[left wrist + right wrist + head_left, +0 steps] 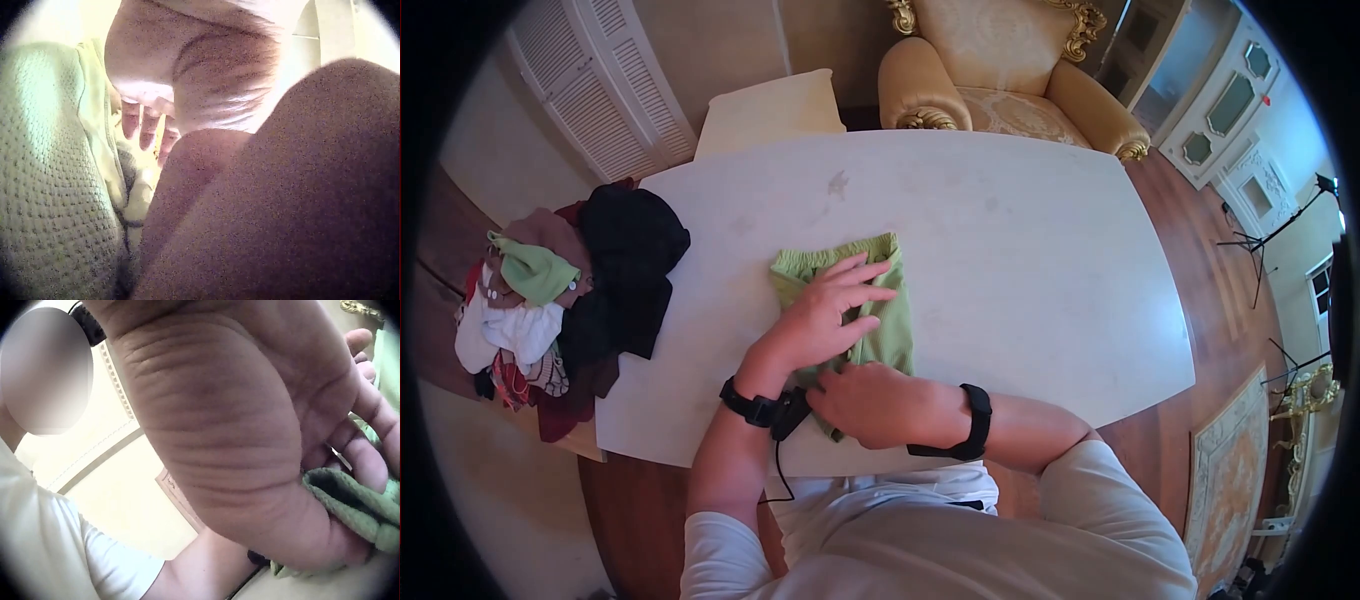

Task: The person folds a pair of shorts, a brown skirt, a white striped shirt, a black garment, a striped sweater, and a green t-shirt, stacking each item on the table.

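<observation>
Light green pants [890, 335] with a gathered elastic waistband lie folded on the white table [1020, 270], the waistband toward the far side. My left hand [830, 305] rests on the upper part of them, its fingers extended and spread. Just below it, my right hand [875, 402] pinches the near part of the cloth with curled fingers. In the right wrist view a fold of green fabric [350, 503] sits between the thumb and fingers. Textured green cloth [44, 181] fills the left side of the left wrist view. The right hand partly hides the pants' near end.
A heap of clothes stands at the table's left edge, with a black garment [630, 250], a white one [525, 330] and a small green one [540, 270]. A gold armchair [1010, 100] stands beyond the far edge. A cable [780, 470] hangs from the left wrist.
</observation>
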The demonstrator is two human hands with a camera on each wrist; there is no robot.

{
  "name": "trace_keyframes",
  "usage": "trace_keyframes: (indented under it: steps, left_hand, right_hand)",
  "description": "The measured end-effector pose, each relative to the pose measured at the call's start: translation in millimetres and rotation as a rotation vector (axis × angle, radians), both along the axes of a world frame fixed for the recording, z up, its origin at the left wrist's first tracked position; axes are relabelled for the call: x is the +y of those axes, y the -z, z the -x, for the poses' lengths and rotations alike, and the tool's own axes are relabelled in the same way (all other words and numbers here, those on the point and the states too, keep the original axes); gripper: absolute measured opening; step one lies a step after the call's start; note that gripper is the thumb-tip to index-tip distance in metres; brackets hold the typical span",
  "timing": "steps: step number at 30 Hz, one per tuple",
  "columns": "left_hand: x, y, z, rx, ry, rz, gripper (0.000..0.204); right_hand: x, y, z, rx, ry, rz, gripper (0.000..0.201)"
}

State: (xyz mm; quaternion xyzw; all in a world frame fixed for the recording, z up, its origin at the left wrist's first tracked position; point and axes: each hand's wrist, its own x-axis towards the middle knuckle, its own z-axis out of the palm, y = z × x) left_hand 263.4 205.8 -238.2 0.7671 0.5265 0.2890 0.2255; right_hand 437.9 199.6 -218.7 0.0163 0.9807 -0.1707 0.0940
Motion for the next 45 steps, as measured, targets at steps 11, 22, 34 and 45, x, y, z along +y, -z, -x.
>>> trace_keyframes:
  steps: [11,22,34,45]
  left_hand:
    - [-1,11,-2,-0.11,-0.009,0.084,0.048]
    - [-8,-12,35,-0.565,0.075,0.547,0.028]
    - [-5,0,29,-0.237,0.32,0.516,0.029]
    - [-5,3,20,-0.276,-0.028,0.317,0.01]
  right_hand:
    - [5,-3,-2,-0.038,-0.038,0.114,0.045]
    - [36,-6,0,-0.148,-0.196,0.353,0.025]
    - [51,-37,-6,-0.202,-0.162,0.568,0.03]
    - [101,-26,-19,-0.025,0.358,0.122,0.024]
